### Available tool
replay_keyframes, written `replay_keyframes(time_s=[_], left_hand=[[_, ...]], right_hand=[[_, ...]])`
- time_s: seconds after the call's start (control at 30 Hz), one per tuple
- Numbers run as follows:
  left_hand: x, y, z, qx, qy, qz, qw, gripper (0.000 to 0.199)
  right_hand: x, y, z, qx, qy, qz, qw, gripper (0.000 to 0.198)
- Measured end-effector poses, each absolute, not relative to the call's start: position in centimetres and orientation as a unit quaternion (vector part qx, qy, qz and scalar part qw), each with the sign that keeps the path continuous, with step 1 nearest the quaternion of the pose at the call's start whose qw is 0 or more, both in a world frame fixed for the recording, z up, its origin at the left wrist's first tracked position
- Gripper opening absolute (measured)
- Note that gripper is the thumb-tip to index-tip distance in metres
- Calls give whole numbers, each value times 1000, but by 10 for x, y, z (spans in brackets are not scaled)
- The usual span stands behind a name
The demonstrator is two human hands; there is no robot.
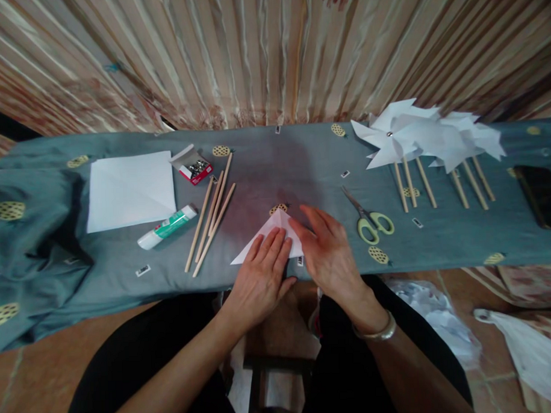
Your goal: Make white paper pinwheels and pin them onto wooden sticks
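Note:
A white sheet of paper folded into a triangle (247, 251) lies near the front edge of the cloth-covered table. My left hand (262, 276) rests flat on it, fingers stretched out and pressing it down. At the triangle's right edge is my right hand (329, 253), its thumb side touching the paper and its fingers apart, slightly bent. Part of the paper is hidden beneath both hands. Scissors (369, 221) with light green handles lie to the right, blades slightly apart. Left of my hands lie several thin wooden sticks (212, 215).
A stack of white paper (130, 190), a glue stick (168, 227) and an open box of metal pins (195, 167) lie on the left. Several paper pinwheels (408, 132) on sticks overlap at the right. Farther right is a black phone (541, 196). Bunched cloth (32, 233) covers the left end.

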State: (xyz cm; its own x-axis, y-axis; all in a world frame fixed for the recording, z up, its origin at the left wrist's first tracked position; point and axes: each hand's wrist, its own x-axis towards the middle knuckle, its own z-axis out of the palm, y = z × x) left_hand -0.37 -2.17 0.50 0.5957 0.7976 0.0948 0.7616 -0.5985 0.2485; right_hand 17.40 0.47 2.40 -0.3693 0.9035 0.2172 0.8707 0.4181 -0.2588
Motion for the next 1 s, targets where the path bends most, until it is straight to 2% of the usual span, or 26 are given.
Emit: replay_keyframes(time_s=[0.17, 0.4, 1.0], left_hand=[[-4, -22, 5, 889, 439, 95, 91, 67], [-5, -22, 5, 885, 441, 102, 107, 67], [-3, -22, 4, 892, 434, 80, 93, 75]], right_hand=[[163, 15, 28, -531, -840, 57, 98, 51], [155, 29, 31, -547, -832, 64, 72, 47], [150, 29, 19, -556, -826, 43, 79, 44]])
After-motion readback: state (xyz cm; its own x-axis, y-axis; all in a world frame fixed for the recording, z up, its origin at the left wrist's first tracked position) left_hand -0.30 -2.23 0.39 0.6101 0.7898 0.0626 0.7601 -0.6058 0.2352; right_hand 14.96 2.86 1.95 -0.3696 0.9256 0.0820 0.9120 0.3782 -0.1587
